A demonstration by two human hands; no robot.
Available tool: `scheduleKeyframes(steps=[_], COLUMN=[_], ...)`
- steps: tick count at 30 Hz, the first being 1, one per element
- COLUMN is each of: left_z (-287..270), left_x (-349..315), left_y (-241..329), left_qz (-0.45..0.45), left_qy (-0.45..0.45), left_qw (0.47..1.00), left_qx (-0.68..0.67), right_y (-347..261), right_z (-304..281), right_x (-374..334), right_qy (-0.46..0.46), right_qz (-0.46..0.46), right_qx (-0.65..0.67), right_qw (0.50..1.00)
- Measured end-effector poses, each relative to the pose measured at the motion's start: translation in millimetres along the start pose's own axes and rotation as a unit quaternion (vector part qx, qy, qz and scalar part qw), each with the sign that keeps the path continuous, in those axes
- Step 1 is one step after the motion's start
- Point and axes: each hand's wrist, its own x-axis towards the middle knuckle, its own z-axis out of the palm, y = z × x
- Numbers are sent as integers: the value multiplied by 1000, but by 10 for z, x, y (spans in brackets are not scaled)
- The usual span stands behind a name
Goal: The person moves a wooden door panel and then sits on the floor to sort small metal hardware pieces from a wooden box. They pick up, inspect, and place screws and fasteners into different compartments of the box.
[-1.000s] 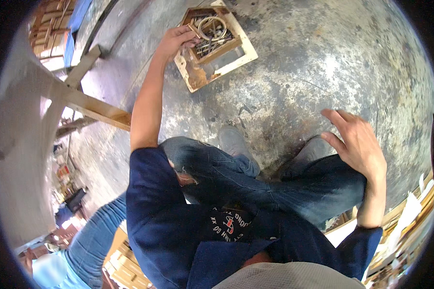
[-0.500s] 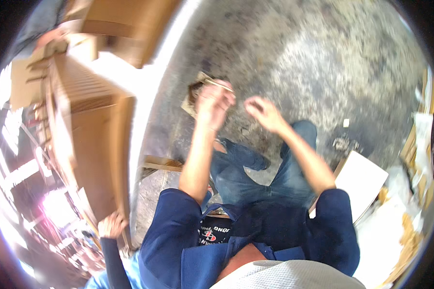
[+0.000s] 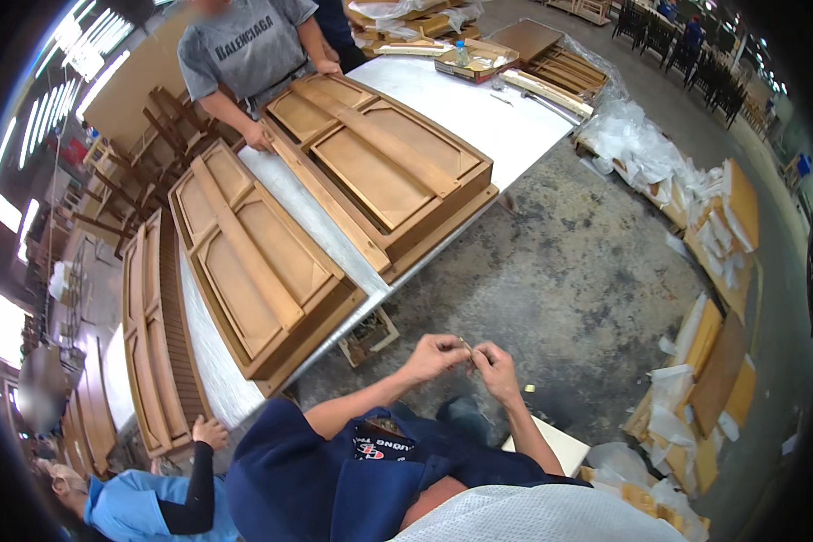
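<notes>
My left hand (image 3: 434, 356) and my right hand (image 3: 495, 367) meet in front of my body, above the concrete floor. Both are closed in a pinch, fingertips almost touching. Between them is a small, thin, yellowish piece (image 3: 464, 343), mostly covered by the fingers; its kind cannot be made out. Ahead of my left hand, a brown wooden framed panel (image 3: 260, 262) lies on a white-covered table (image 3: 506, 140). A second such wooden piece (image 3: 384, 154) lies farther off, with a co-worker's hand (image 3: 258, 136) at its far end.
Another framed panel (image 3: 149, 334) lies at the left, a second co-worker's hand (image 3: 210, 433) on its near end. On the table's far end stands a box (image 3: 475, 61) with a small bottle. Wood pieces and clear plastic wrap (image 3: 641, 149) are stacked at the right. A white board (image 3: 551, 447) is beside me.
The view has swung up, bringing the table and panels into sight. My hands, apart before with a thin yellowish stick at the left one, have come together at the fingertips.
</notes>
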Motion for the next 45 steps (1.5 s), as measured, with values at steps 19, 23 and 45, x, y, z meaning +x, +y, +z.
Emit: scheduleKeyframes(steps=[19,23,45], left_z=[280,291,313], left_x=[-973,-869,-539], left_y=[-307,-272,-161], left_qz=[-21,42,171], left_qy=[194,218,206], left_qw=[981,974,934], left_qx=[-8,44,235], right_y=[-261,-247,-102], right_z=[68,44,-166], right_x=[24,82,154], right_qy=[-260,-222,-257], right_qz=[-8,-11,135], right_qx=[-186,-165,19], right_qw=[948,961,957])
